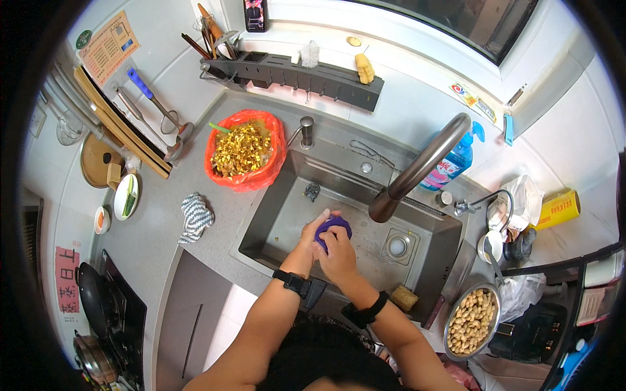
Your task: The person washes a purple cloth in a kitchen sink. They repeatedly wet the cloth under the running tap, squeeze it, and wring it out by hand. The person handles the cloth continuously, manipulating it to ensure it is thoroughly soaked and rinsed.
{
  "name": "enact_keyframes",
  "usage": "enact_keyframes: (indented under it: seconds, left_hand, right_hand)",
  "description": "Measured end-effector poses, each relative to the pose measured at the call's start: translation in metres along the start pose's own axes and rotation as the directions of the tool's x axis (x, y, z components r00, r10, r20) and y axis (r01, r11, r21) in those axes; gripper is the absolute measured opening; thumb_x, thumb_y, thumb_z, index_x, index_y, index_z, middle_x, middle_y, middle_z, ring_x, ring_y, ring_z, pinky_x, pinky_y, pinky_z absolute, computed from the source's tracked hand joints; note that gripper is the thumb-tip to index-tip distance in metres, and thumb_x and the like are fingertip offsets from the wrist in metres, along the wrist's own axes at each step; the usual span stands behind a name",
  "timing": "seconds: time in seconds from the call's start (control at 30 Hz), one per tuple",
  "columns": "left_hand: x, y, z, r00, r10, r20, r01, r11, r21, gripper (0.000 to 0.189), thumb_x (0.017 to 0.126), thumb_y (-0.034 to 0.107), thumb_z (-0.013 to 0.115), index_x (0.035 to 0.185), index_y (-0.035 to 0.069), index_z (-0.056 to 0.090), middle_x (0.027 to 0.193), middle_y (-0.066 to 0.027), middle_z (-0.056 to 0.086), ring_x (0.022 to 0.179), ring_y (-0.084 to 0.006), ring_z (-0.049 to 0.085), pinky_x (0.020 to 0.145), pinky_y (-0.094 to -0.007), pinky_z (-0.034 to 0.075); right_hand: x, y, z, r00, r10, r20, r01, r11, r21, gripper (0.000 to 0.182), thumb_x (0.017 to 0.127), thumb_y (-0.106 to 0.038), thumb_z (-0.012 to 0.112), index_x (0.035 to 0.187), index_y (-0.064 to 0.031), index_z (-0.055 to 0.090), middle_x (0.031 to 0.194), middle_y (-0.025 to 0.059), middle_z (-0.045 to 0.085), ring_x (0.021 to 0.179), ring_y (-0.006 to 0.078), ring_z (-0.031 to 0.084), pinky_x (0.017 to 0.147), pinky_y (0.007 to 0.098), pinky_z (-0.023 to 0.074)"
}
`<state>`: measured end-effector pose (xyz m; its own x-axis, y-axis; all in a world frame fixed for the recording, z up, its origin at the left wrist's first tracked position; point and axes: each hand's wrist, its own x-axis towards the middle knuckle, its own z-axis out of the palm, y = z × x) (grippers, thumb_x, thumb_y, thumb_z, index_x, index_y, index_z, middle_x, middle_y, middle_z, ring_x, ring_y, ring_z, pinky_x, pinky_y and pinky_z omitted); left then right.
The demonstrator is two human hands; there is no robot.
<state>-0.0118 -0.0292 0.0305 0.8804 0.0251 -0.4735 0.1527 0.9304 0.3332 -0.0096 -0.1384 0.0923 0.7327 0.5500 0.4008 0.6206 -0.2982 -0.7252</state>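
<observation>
Both my hands are over a stainless steel sink point(274, 210), pressed around a crumpled purple cloth point(333, 229). My left hand point(311, 234) grips its left side. From the right, my right hand point(338, 254) has its fingers curled over the cloth's front. Parts of the cloth are hidden by the fingers. A dark scouring ball point(312, 191) lies in the sink beyond my left hand, and a tan sponge point(404, 298) rests at the near right corner. The drain strainer point(397, 247) is to the right of my hands.
A dark faucet point(420, 166) arches over the sink's right side. Left of the sink stand a red plastic bag point(281, 146) of food scraps and a striped cloth point(196, 218). A steel bowl of peanuts point(447, 337) sits at right, with a blue soap bottle point(450, 163) behind the faucet.
</observation>
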Motion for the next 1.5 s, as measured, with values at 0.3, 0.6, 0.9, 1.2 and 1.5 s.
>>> enact_keyframes:
  seconds: [0.3, 0.6, 0.9, 1.2, 1.5]
  left_hand:
    - [-0.018, -0.028, 0.032, 0.956, 0.055, -0.288, 0.006, 0.979, 0.205, 0.035, 0.088, 0.031, 0.055, 0.104, 0.0, 0.057, 0.092, -0.0103, 0.063, 0.079, -0.0229, 0.064, 0.068, -0.0371, 0.052]
    - [-0.018, -0.011, 0.038, 0.941, -0.073, -0.329, 0.153, 0.963, 0.223, 0.028, 0.083, 0.033, 0.062, 0.085, 0.004, 0.06, 0.08, -0.0078, 0.062, 0.065, -0.0211, 0.06, 0.061, -0.0338, 0.052]
    - [-0.029, 0.001, 0.031, 0.983, -0.142, -0.12, 0.162, 0.971, 0.177, 0.028, 0.087, 0.025, 0.054, 0.106, 0.005, 0.059, 0.095, -0.0088, 0.064, 0.081, -0.0192, 0.064, 0.072, -0.0325, 0.053]
    - [-0.01, -0.005, -0.003, 0.998, 0.037, -0.043, -0.025, 0.964, 0.266, 0.028, 0.089, 0.028, 0.054, 0.103, 0.003, 0.058, 0.089, -0.0075, 0.061, 0.076, -0.0163, 0.06, 0.066, -0.0298, 0.05]
    - [-0.024, -0.024, 0.034, 0.979, 0.1, -0.176, -0.017, 0.907, 0.42, 0.035, 0.089, 0.033, 0.054, 0.1, 0.0, 0.058, 0.09, -0.0095, 0.062, 0.075, -0.0185, 0.06, 0.064, -0.0321, 0.049]
  right_hand:
    - [0.026, 0.058, -0.007, 0.919, 0.39, -0.058, -0.394, 0.91, -0.128, 0.025, 0.078, -0.031, 0.062, 0.082, -0.0076, 0.055, 0.077, 0.0159, 0.059, 0.072, 0.0344, 0.057, 0.057, 0.0409, 0.0446]
    - [0.0, 0.037, -0.01, 0.977, 0.211, 0.018, -0.205, 0.966, -0.159, 0.025, 0.08, -0.033, 0.06, 0.071, -0.01, 0.057, 0.071, 0.0132, 0.059, 0.064, 0.0351, 0.057, 0.057, 0.0417, 0.0451]
    - [0.009, 0.086, -0.042, 0.758, 0.588, 0.281, -0.65, 0.644, 0.403, 0.041, 0.086, -0.041, 0.057, 0.102, -0.0027, 0.059, 0.094, 0.0091, 0.062, 0.082, 0.015, 0.056, 0.073, 0.0299, 0.0442]
    - [0.006, 0.012, -0.016, 0.999, -0.03, 0.017, 0.029, 0.999, 0.044, 0.022, 0.078, -0.025, 0.063, 0.086, -0.0059, 0.056, 0.073, 0.0136, 0.051, 0.071, 0.0329, 0.054, 0.064, 0.037, 0.0449]
    - [0.024, 0.057, -0.02, 0.937, 0.341, -0.078, -0.348, 0.932, -0.105, 0.02, 0.077, -0.026, 0.062, 0.07, -0.0091, 0.054, 0.07, 0.0109, 0.056, 0.067, 0.0314, 0.057, 0.055, 0.0397, 0.0441]
